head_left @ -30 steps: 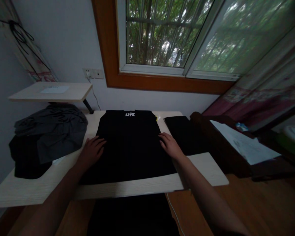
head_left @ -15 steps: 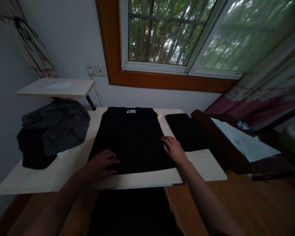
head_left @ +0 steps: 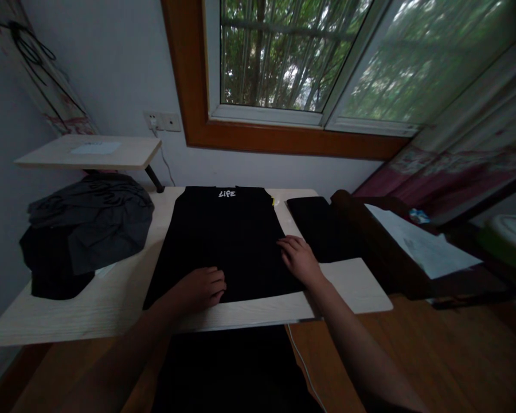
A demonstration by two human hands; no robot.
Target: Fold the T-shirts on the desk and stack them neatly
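A black shirt (head_left: 223, 241) lies flat on the light wooden table (head_left: 112, 310), its top edge with small white print near the wall. My left hand (head_left: 208, 287) rests on the shirt's lower part, close to the near hem. Its fingers are curled in together, and whether cloth is caught under them is hidden. On the shirt's right edge my right hand (head_left: 300, 259) lies with fingers stretched out and palm down. Beside it, further right, is a folded black garment (head_left: 322, 229).
At the left a crumpled dark grey and black clothing pile (head_left: 90, 223) sits under a small raised shelf (head_left: 129, 154). Paper (head_left: 421, 241) lies on a dark brown surface at the right. A window (head_left: 292, 63) and a wall socket (head_left: 162, 121) are behind the table.
My left hand has moved right across the shirt's lower part, and its fingers have curled in from spread. The right hand stays at the right edge. The view has shifted slightly.
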